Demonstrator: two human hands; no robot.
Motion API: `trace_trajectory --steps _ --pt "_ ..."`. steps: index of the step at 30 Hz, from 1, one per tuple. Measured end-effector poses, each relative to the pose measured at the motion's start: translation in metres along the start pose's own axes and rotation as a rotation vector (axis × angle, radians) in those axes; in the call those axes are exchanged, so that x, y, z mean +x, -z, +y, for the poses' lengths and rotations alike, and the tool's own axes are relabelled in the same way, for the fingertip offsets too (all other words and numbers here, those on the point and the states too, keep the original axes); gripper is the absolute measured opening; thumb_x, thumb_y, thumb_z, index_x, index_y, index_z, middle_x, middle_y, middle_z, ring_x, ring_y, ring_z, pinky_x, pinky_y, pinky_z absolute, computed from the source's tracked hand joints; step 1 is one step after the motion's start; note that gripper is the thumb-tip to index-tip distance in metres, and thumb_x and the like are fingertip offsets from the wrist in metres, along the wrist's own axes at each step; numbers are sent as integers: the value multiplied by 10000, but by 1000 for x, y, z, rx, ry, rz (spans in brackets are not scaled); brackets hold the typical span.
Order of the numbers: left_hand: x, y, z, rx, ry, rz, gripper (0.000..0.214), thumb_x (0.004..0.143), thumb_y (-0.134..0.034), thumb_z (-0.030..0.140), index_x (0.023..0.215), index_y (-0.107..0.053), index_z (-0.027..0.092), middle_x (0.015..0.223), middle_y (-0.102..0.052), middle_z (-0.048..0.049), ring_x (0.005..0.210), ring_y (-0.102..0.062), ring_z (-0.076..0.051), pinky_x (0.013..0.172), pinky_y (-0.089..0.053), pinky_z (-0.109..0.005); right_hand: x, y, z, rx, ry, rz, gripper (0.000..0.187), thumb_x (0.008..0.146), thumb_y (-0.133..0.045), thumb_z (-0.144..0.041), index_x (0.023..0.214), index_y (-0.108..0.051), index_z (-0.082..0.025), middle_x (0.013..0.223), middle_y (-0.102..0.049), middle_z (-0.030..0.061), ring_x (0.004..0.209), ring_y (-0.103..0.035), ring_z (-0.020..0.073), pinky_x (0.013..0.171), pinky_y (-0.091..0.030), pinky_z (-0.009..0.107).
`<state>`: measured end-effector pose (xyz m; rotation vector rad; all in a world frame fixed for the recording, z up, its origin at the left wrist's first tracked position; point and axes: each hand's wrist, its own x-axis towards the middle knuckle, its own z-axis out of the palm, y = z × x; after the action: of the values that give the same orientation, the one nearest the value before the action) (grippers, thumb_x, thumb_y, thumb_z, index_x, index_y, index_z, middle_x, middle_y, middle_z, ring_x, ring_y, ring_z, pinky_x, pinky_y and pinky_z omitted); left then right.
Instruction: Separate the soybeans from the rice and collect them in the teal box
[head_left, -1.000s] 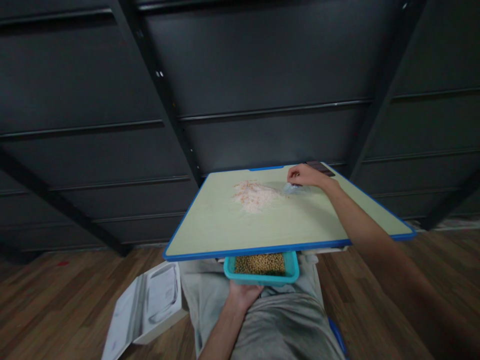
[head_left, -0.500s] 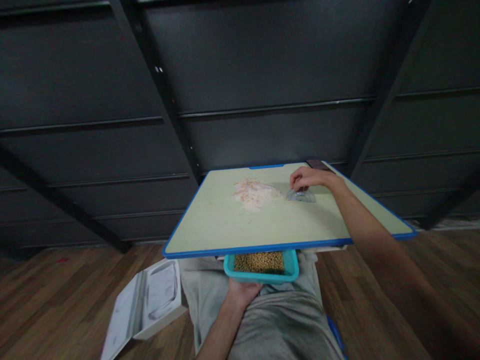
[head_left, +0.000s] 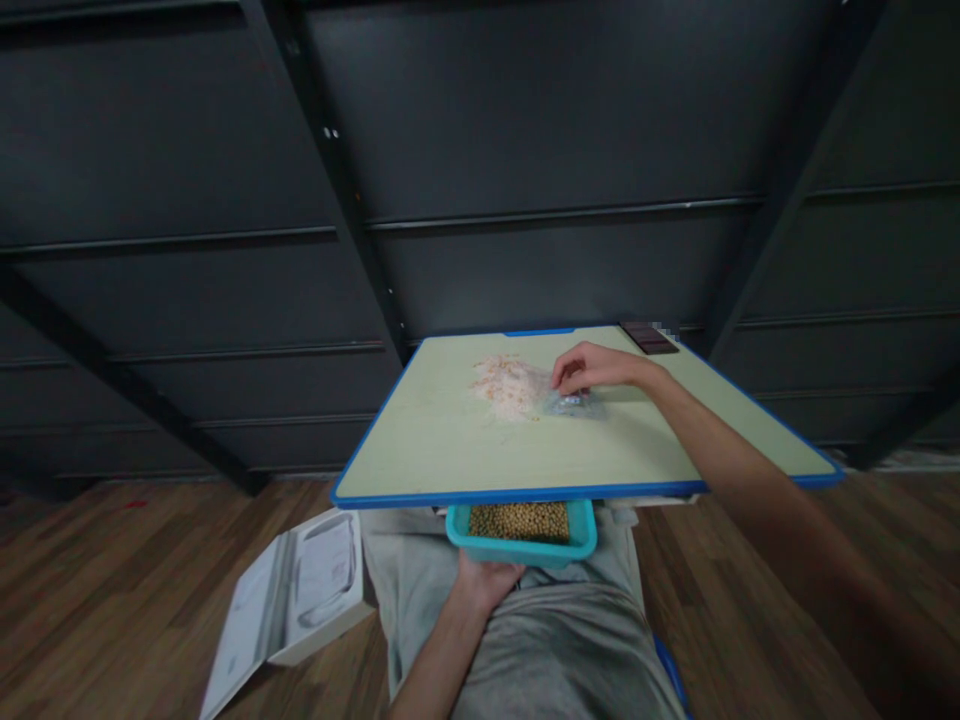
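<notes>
My right hand (head_left: 581,370) pinches a clear plastic protractor (head_left: 577,406), blurred by motion, low over the pale green board. The protractor's left end meets the edge of a spread pile of white and orange-tan grains (head_left: 510,388). Below the board's near edge, my left hand (head_left: 486,580) grips a turquoise plastic bin (head_left: 517,552) from its near side. Its fingers go under the bin and are partly hidden. Round tan beans (head_left: 521,520) lie inside the bin, whose far part is covered by the board.
The blue-edged board (head_left: 435,455) stands over my lap. A dark brown flat object (head_left: 649,338) lies at its far right corner. On the wooden floor to the left is an open white box (head_left: 322,580). A dark panelled wall (head_left: 540,120) rises behind the board.
My right hand has moved left with the protractor, up to the pile of grains. The dark object at the far corner shows more fully. My left hand and the bin stay in place.
</notes>
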<state>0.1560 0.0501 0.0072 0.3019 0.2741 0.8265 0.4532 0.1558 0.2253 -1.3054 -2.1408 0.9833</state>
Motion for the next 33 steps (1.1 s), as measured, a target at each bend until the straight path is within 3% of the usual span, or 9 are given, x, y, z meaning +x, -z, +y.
trace_trajectory --steps 7,12,25,33 --pt "-2 20 6 -67 -51 81 442 1027 -408 396 1109 -807 224 1072 -850 -67 895 -778 -259 974 -584 -502 17 -45 -18 -5 244 228 228 863 -725 -351 977 -785 -163 926 -780 64 808 -674 168 770 -517 301" --pt "-2 30 9 -122 -77 112 378 992 -470 353 1147 -791 228 1171 -828 -100 977 -773 -286 969 -586 -529 21 -64 -23 -108 291 303 205 920 -682 -334 1001 -790 -179 954 -785 64 831 -677 179 789 -518 311" --pt "0 28 7 -151 -66 137 408 1003 -475 386 1231 -756 197 1141 -829 -139 911 -772 -292 956 -572 -529 17 -71 -31 -121 306 254 172 947 -672 -291 1022 -793 -193 1033 -795 69 920 -707 189 853 -534 330" --pt "-2 16 8 -162 -54 116 451 996 -497 478 1301 -725 235 1166 -825 -130 846 -774 -287 893 -593 -501 15 -75 -34 -119 343 212 183 935 -682 -291 1011 -806 -179 987 -796 64 892 -701 188 842 -521 316"
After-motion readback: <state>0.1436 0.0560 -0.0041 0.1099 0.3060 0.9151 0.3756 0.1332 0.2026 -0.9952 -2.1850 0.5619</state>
